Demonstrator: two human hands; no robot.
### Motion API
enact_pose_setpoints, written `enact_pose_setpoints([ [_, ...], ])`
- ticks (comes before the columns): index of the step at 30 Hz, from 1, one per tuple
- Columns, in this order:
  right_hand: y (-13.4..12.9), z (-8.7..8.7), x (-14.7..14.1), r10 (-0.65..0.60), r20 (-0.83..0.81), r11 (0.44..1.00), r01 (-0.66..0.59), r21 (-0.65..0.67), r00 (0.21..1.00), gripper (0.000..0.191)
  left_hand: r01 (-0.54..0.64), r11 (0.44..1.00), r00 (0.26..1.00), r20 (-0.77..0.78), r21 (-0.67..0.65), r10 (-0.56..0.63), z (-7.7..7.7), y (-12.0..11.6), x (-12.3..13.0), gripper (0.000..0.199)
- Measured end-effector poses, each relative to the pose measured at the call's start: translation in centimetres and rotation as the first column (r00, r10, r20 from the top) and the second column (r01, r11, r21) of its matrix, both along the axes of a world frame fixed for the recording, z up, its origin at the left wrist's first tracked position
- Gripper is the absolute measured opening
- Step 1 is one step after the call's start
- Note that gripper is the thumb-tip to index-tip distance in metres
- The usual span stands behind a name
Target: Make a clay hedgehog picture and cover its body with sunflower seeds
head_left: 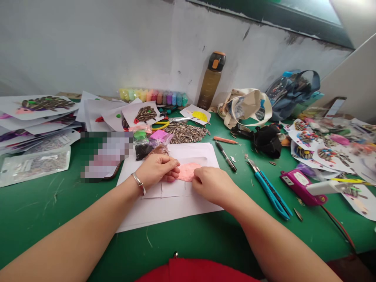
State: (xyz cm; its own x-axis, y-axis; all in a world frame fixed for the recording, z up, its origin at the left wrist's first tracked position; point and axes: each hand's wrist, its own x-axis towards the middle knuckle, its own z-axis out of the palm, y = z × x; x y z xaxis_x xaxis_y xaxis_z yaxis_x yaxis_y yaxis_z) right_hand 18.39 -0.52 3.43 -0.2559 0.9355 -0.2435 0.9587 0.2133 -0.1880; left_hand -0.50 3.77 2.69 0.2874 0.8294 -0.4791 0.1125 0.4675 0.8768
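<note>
A flattened patch of pink modelling clay [187, 171] lies on a small piece of paper [170, 192], which rests on larger white sheets [138, 215]. At the clay's left edge is my left hand [158, 169], its fingers curled and the thumb pressed to them. My right hand [215, 185] is curled into a loose fist against the clay's right edge. Whatever either hand may pinch is hidden by the fingers. Just behind my left hand sit bags of black clay [143, 150] and pink-purple clay [159, 135], with a heap of striped sunflower seeds [188, 133] beyond.
To the right lie a black pen [226, 156], an orange pencil [225, 140], a blue utility knife [272, 190] and a magenta glue gun [304, 187]. A phone [107, 156] and stacked seed pictures [38, 113] are left. A bottle [210, 82] stands behind.
</note>
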Motion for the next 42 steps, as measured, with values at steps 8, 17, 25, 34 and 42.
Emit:
enact_pose_setpoints([
  [8, 0.3, -0.5, 0.8, -0.039, -0.086, 0.999, 0.036, -0.035, 0.996, 0.021, 0.004, 1.000, 1.000, -0.001, -0.005, -0.004, -0.1, 0.0, 0.1, 0.041],
  [17, 0.1, 0.3, 2.1, -0.070, -0.184, 0.986, 0.040, -0.163, 0.980, 0.022, -0.004, 1.000, 1.000, 0.000, -0.012, 0.004, 0.1, -0.1, 0.0, 0.037],
  [25, 0.0, 0.1, 1.3, -0.012, -0.100, 0.989, -0.003, -0.149, 0.995, 0.021, -0.002, 1.000, 1.000, -0.005, -0.010, 0.002, 0.1, 0.0, 0.0, 0.036],
  [34, 0.1, -0.2, 1.0, -0.029, -0.076, 0.996, 0.022, -0.090, 0.997, 0.019, 0.002, 1.000, 1.000, -0.009, -0.013, -0.002, 0.2, -0.1, 0.0, 0.037],
  [42, 0.5, 0.1, 1.8, -0.087, -0.153, 0.981, 0.058, -0.184, 0.984, 0.029, 0.006, 1.000, 1.000, -0.003, -0.009, -0.006, 0.1, 0.0, 0.0, 0.038],
])
